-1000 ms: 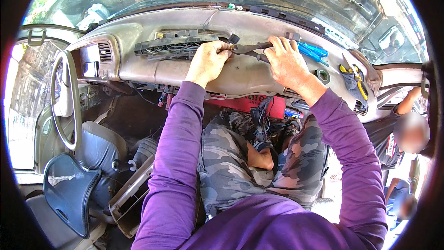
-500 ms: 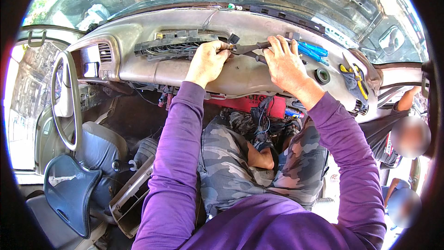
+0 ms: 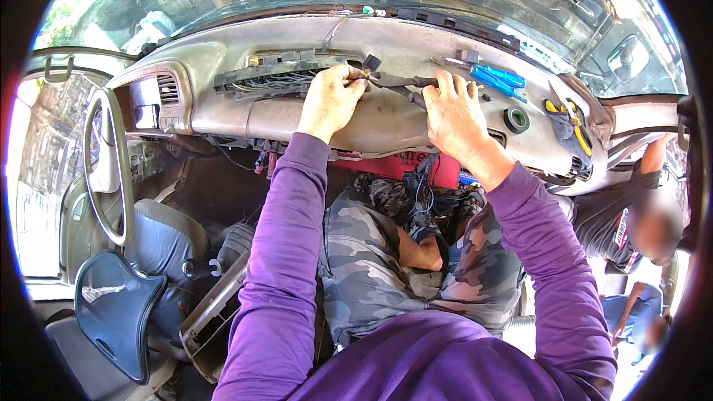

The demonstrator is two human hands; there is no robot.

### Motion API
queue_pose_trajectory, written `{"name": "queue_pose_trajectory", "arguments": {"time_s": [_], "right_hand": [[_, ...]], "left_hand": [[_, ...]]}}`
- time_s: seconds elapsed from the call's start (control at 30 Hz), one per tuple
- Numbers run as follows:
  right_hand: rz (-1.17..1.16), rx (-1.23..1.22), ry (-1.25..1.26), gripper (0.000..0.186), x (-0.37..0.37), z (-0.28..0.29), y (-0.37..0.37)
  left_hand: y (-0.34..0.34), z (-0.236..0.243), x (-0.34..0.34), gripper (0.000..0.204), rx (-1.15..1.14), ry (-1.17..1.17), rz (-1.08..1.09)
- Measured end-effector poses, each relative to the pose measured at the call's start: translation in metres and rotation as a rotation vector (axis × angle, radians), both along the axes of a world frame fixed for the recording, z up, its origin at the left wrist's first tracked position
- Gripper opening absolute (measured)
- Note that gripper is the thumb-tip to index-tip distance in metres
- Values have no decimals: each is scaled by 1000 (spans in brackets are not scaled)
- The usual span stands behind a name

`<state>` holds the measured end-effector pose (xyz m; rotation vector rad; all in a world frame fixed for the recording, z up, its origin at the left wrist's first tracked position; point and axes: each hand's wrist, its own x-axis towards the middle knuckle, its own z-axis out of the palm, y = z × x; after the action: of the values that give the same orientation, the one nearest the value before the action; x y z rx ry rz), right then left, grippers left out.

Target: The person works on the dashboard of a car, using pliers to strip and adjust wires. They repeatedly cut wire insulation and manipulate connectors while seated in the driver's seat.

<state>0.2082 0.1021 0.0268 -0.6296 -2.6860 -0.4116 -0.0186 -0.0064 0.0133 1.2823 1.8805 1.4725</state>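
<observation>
My left hand (image 3: 330, 104) is closed, pinching a small brass-coloured piece (image 3: 367, 74) at the jaws of dark pliers (image 3: 394, 80); whether it is a terminal or bare wire is unclear. My right hand (image 3: 458, 115) is wrapped over the pliers' dark handles, which are spread apart. A small black connector (image 3: 373, 62) sits just above the jaws. Left of my hands, a black wiring housing (image 3: 260, 83) full of wires lies along the worn beige dashboard (image 3: 238, 115).
Blue-handled tools (image 3: 496, 79), a dark tape roll (image 3: 516, 120) and yellow-black pliers (image 3: 575, 122) lie at the dashboard's right. A steering wheel (image 3: 96, 163) and loose panel (image 3: 212, 301) are at left. Two people (image 3: 620, 219) (image 3: 631, 308) are outside on the right.
My right hand has shifted slightly down and toward me along the pliers. My left hand stays at the jaws. The people at right have moved a little.
</observation>
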Motion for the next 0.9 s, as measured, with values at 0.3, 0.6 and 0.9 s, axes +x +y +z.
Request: {"name": "queue_pose_trajectory", "arguments": {"time_s": [0.3, 0.6, 0.9], "right_hand": [[-51, -44, 16, 20, -5, -4, -12], [-26, -4, 47, 17, -6, -6, -11], [-60, -34, 11, 17, -11, -2, -16]], "left_hand": [[3, -7, -4, 19, -10, 68, 32], [3, -9, -3, 16, -12, 175, 79], [0, -6, 1, 17, -27, 130, 91]]}}
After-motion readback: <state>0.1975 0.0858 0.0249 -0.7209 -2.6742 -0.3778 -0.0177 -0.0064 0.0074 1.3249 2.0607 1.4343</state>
